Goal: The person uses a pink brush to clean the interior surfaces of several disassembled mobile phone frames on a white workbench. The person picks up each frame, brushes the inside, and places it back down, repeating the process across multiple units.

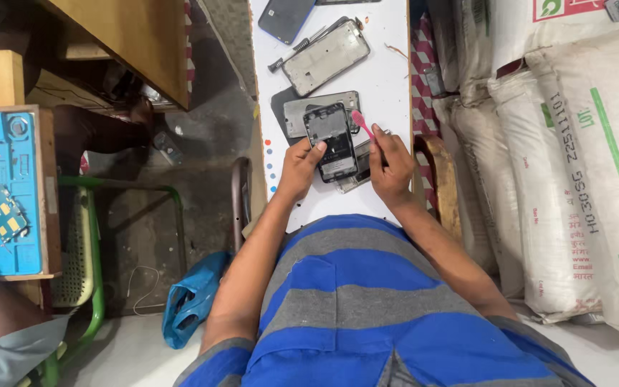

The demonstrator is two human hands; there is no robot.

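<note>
Both hands (345, 165) on opened phone (331, 141)

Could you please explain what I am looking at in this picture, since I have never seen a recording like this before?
This is a single view from a camera worn on a person's head, looking down past their blue and grey striped shirt at their own bare hands. There is no machine. The left hand steadies an opened phone, its inner parts showing, on a narrow white table. The right hand holds a thin pink tool against the phone's edge. Further up the table lie a metal phone frame, a screwdriver and a dark back cover. White sacks are stacked to the right; a blue work mat belongs to another bench on the left.
</note>
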